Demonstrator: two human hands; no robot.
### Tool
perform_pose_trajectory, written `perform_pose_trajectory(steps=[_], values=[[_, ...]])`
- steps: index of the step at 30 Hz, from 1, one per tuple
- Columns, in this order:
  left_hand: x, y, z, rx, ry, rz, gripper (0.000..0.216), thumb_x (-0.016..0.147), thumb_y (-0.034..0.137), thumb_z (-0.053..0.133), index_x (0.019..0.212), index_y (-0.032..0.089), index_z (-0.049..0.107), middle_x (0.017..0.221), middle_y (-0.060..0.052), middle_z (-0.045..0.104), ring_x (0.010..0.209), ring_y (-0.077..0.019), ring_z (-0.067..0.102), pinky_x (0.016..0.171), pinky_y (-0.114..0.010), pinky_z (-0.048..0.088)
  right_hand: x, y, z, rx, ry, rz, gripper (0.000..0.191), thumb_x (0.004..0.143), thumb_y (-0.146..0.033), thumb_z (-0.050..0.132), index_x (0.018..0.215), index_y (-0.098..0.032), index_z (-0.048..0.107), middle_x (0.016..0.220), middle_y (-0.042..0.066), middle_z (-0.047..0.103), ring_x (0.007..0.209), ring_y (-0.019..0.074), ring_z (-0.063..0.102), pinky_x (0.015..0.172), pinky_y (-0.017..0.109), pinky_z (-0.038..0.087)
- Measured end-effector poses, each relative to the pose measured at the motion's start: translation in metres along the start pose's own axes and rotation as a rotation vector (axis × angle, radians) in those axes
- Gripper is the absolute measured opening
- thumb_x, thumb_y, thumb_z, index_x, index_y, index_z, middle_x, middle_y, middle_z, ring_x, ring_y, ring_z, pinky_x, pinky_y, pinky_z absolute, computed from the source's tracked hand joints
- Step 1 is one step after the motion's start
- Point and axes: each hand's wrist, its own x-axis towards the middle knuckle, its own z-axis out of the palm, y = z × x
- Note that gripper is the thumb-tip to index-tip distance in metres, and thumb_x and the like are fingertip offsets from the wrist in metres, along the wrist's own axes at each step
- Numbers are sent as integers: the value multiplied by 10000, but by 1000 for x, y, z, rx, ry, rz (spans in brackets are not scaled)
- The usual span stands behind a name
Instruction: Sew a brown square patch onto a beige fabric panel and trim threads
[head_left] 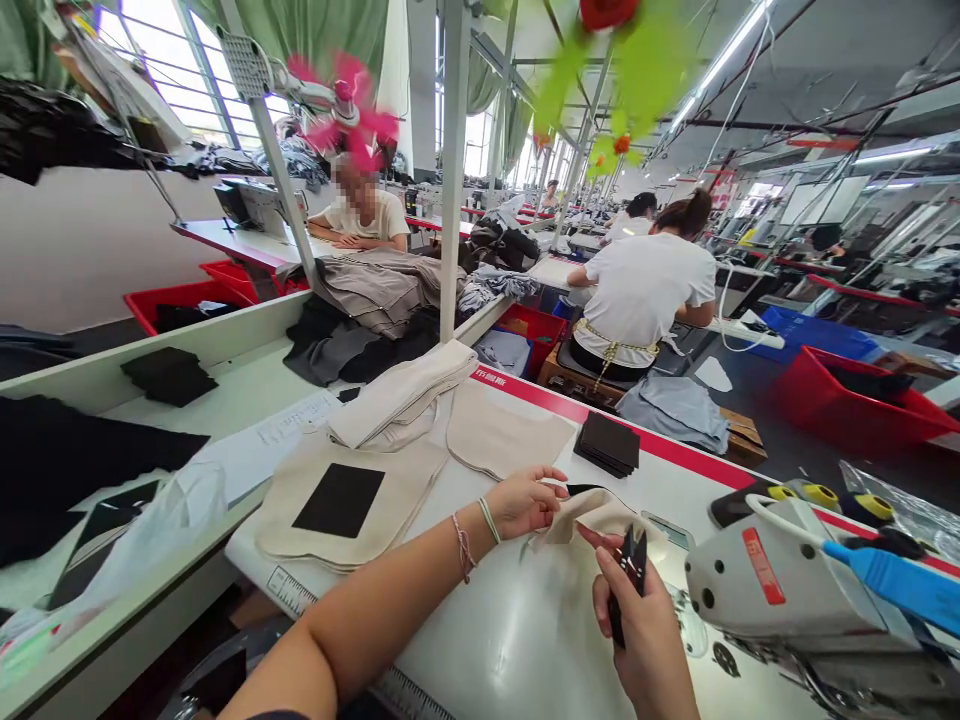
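Note:
My right hand (pixel 637 620) is closed round a pair of black thread snips (pixel 628 575), their blades pointing up and away from me. Between my hands a beige fabric piece (pixel 592 512) with a black part along its far edge is bunched up over the white sewing table (pixel 502 620). My left hand (pixel 523 503) has its fingers curled at the left edge of this fabric, pinching it. Just right of my right hand stands the sewing machine (pixel 787 580). Left of my left hand lies a stack of beige panels (pixel 285 500) topped by a black square (pixel 341 499).
More beige panels (pixel 506 430) and a stack of black squares (pixel 607 445) lie along the table's far side. A white post (pixel 452 180) rises behind. Thread cones (pixel 817 495) stand beyond the machine. A person in a white shirt (pixel 652 290) sits ahead.

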Motion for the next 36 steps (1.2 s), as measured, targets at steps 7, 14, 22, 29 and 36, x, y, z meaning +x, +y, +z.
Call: perform_pose_trajectory(steps=[7, 14, 22, 29, 36], values=[[-4, 10, -2, -56, 40, 125, 345, 933, 368, 586, 1195, 144, 578, 1167, -88, 620, 1002, -192, 633, 854, -396, 566, 1, 1, 0, -20, 5, -4, 491, 745, -567, 735, 1034, -230, 524, 422, -91, 446, 409, 73, 322, 409, 177, 246], [-19, 58, -41, -97, 684, 980, 370, 933, 372, 582, 1234, 157, 558, 1228, -96, 593, 1059, -209, 614, 898, -423, 550, 1, 2, -2, -69, -2, -44, 502, 718, -553, 757, 1032, -210, 570, 504, -60, 523, 424, 75, 351, 405, 193, 295], [-32, 59, -28, 276, 939, 1629, 147, 911, 275, 602, 826, 159, 576, 898, -18, 565, 850, -132, 561, 780, -302, 504, -4, 0, 2, -115, 10, -50, 468, 737, -552, 735, 1023, -214, 581, 447, -69, 466, 445, 89, 361, 432, 205, 308], [-41, 59, -28, 607, 932, 1794, 174, 894, 77, 504, 801, 198, 587, 868, -21, 536, 824, -133, 529, 752, -288, 462, -7, -4, 2, -100, 19, -47, 429, 745, -522, 724, 1006, -213, 584, 494, -55, 493, 446, 99, 369, 431, 226, 295], [-34, 56, -24, 670, 850, 1676, 197, 895, 97, 502, 736, 180, 584, 819, -15, 551, 777, -120, 546, 693, -266, 469, -13, -8, 6, -72, 31, -45, 416, 732, -496, 732, 995, -207, 588, 598, -33, 570, 446, 75, 375, 416, 209, 297]])
